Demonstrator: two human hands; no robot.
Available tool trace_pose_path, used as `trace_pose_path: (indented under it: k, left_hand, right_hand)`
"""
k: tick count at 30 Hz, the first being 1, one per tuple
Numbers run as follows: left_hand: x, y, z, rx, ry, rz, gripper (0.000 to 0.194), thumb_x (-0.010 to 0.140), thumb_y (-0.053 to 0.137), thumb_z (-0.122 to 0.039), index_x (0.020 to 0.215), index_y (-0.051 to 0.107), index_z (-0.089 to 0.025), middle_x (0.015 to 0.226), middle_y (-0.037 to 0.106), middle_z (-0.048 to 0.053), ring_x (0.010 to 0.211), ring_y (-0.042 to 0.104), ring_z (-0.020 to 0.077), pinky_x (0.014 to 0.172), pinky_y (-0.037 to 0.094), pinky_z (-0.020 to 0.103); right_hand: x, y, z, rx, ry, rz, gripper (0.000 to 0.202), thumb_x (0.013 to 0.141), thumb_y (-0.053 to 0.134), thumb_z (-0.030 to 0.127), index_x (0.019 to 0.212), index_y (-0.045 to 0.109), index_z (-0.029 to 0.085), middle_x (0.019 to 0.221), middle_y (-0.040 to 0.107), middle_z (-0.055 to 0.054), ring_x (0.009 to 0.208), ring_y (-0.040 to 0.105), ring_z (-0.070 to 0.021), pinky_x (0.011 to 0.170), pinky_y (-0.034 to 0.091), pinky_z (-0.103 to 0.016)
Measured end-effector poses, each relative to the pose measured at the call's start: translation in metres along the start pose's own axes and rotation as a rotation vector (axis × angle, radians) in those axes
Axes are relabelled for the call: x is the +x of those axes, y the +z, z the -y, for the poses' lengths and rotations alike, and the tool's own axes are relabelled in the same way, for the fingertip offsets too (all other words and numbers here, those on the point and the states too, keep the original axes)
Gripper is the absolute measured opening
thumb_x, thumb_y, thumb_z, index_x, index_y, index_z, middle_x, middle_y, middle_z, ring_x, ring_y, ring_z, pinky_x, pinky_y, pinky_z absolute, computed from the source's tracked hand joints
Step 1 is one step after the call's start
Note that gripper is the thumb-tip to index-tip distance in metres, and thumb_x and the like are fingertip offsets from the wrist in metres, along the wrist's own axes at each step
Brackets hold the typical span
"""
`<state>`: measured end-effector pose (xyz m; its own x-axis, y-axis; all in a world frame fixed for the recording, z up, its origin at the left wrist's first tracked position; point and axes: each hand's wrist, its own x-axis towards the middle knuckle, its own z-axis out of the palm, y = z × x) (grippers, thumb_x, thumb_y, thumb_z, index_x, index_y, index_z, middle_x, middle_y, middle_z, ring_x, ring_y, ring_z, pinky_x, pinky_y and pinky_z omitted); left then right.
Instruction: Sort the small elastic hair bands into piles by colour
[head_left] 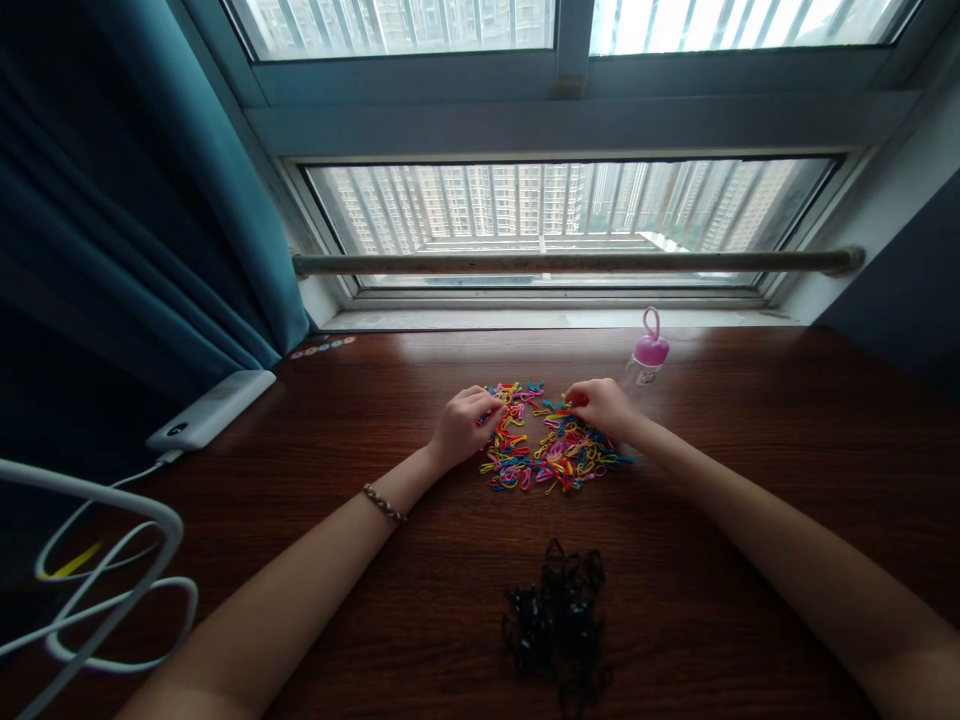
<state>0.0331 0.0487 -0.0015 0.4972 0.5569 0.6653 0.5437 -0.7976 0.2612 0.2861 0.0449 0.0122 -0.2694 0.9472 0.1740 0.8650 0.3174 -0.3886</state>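
A heap of small, thin loops in red, yellow, pink and blue (570, 455) lies on the dark wooden table; they look like little pins or elastic bands, too small to be sure. It is spread in a rough ring with a bare patch in its middle. My left hand (466, 428) rests at the heap's left edge, its fingers curled together. At the upper right part of the heap, my right hand (601, 408) has thumb and fingers pinched. What either hand holds is hidden or too small to make out. Nearer me lies a tangled pile of black bands (556, 625).
A clear bottle with a pink lid (650, 350) stands just beyond my right hand. To the left are a white power bank (211, 410) and looping white cables (169, 550). Blue curtains (150, 180) hang there. A metal rail (570, 263) crosses the window behind the table.
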Motion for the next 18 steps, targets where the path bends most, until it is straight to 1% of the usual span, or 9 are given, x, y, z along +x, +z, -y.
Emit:
trace_pose_path:
  k: [4,6,7,9,10,12,14,16,18]
  left_hand:
    - [-0.0008,0.0006,-0.0009,0.031,0.039,0.019,0.013,0.080,0.052,-0.023,0.074,0.062,-0.017,0.070,0.064,0.004,0.072,0.055,0.0154,0.073,0.044,0.030]
    - [-0.0011,0.0008,-0.0020,0.050,0.058,0.037,0.013,0.080,0.051,-0.024,0.076,0.062,-0.017,0.073,0.064,0.004,0.074,0.055,0.0156,0.074,0.043,0.031]
    - [-0.0013,0.0007,-0.0027,0.062,0.071,0.047,0.013,0.081,0.051,-0.024,0.078,0.062,-0.017,0.074,0.064,0.004,0.076,0.055,0.0158,0.075,0.043,0.031]
    - [-0.0018,0.0005,-0.0043,0.084,0.106,0.071,0.013,0.081,0.050,-0.023,0.082,0.062,-0.018,0.077,0.064,0.005,0.079,0.056,0.0162,0.077,0.042,0.032]
    - [-0.0020,0.0002,-0.0051,0.092,0.127,0.086,0.013,0.081,0.049,-0.023,0.084,0.061,-0.018,0.079,0.065,0.005,0.081,0.056,0.0165,0.078,0.042,0.032]
    - [-0.0025,-0.0003,-0.0063,0.100,0.168,0.113,0.014,0.081,0.049,-0.022,0.089,0.060,-0.018,0.083,0.065,0.005,0.085,0.055,0.0172,0.080,0.041,0.032]
    - [-0.0028,-0.0009,-0.0068,0.099,0.194,0.135,0.016,0.082,0.049,-0.021,0.094,0.059,-0.019,0.087,0.065,0.005,0.089,0.054,0.0179,0.082,0.040,0.033]
    - [-0.0029,-0.0013,-0.0066,0.094,0.204,0.152,0.019,0.082,0.048,-0.020,0.098,0.058,-0.019,0.091,0.064,0.005,0.093,0.053,0.0186,0.084,0.039,0.034]
    - [-0.0025,-0.0017,-0.0066,0.091,0.205,0.176,0.021,0.082,0.047,-0.020,0.101,0.057,-0.019,0.095,0.064,0.005,0.097,0.052,0.0194,0.086,0.038,0.035]
  right_hand:
    - [0.0027,0.0026,-0.0035,0.223,0.037,-0.055,0.018,0.066,0.059,0.013,0.081,0.068,0.017,0.072,0.068,-0.001,0.066,0.062,-0.0130,0.060,0.048,-0.020]
    - [0.0029,0.0037,-0.0051,0.307,0.058,-0.093,0.018,0.065,0.058,0.010,0.078,0.068,0.018,0.070,0.068,-0.002,0.065,0.063,-0.0142,0.061,0.049,-0.023]
    - [0.0026,0.0044,-0.0052,0.311,0.061,-0.103,0.019,0.065,0.057,0.008,0.077,0.068,0.018,0.068,0.068,-0.002,0.065,0.063,-0.0144,0.061,0.049,-0.023]
    - [0.0020,0.0056,-0.0036,0.351,0.055,-0.079,0.024,0.064,0.053,0.004,0.078,0.067,0.018,0.068,0.068,-0.002,0.065,0.063,-0.0143,0.062,0.050,-0.024]
    - [0.0019,0.0058,-0.0020,0.422,0.047,-0.043,0.026,0.065,0.051,0.003,0.080,0.067,0.017,0.070,0.068,-0.002,0.067,0.063,-0.0141,0.061,0.051,-0.024]
    - [0.0024,0.0050,0.0017,0.633,0.029,0.015,0.030,0.066,0.048,0.004,0.087,0.064,0.015,0.076,0.069,-0.003,0.071,0.064,-0.0143,0.061,0.052,-0.024]
    - [0.0038,0.0032,0.0040,0.807,0.024,-0.004,0.030,0.067,0.045,0.004,0.091,0.062,0.014,0.081,0.069,-0.005,0.076,0.065,-0.0149,0.063,0.052,-0.025]
    - [0.0050,0.0021,0.0039,0.820,0.048,-0.080,0.029,0.067,0.044,0.004,0.089,0.062,0.013,0.080,0.069,-0.005,0.076,0.065,-0.0150,0.065,0.052,-0.025]
    - [0.0050,0.0026,0.0026,0.732,0.090,-0.104,0.028,0.068,0.044,0.004,0.087,0.063,0.013,0.076,0.069,-0.005,0.072,0.065,-0.0146,0.063,0.052,-0.025]
